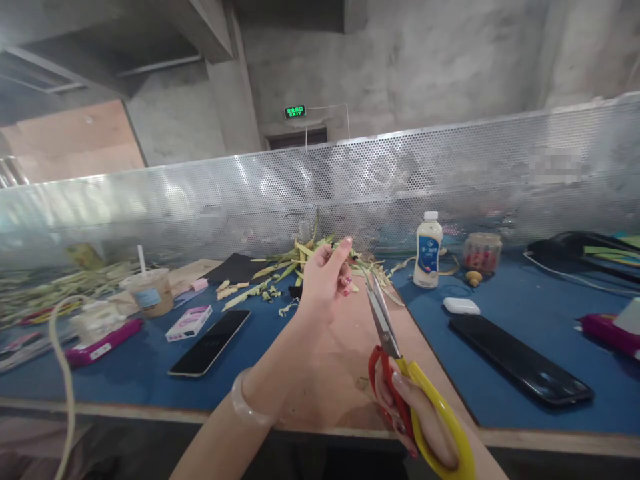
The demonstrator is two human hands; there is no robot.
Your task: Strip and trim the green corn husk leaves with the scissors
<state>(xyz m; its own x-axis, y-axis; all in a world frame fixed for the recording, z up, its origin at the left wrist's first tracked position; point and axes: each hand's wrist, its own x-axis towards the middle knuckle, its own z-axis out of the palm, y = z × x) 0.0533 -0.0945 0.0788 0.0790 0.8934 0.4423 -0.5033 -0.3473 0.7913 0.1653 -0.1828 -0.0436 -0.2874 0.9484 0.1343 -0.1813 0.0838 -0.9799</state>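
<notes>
My right hand (pixel 405 400) grips a pair of scissors (pixel 384 323) with one red and one yellow handle. The blades point away from me and look nearly closed. My left hand (pixel 327 273) is raised above the board, its fingers curled together in a pinch. Something thin and greenish shows by its fingertips, but I cannot make out what they hold. The scissor tips lie just right of the left fingers. Behind this hand is a pile of green and yellowish leaf strips (pixel 287 261). Under both hands lies a bare wooden board (pixel 330 373) on the blue tabletop.
Left of the board are a dark phone (pixel 211 343), a small pink-and-white box (pixel 189 323) and a drink cup (pixel 153 293) with a straw. To the right stand a white bottle (pixel 428 257), a jar (pixel 481 253), an earbud case (pixel 461 306) and another phone (pixel 520 357). A perforated metal partition (pixel 240 207) runs behind.
</notes>
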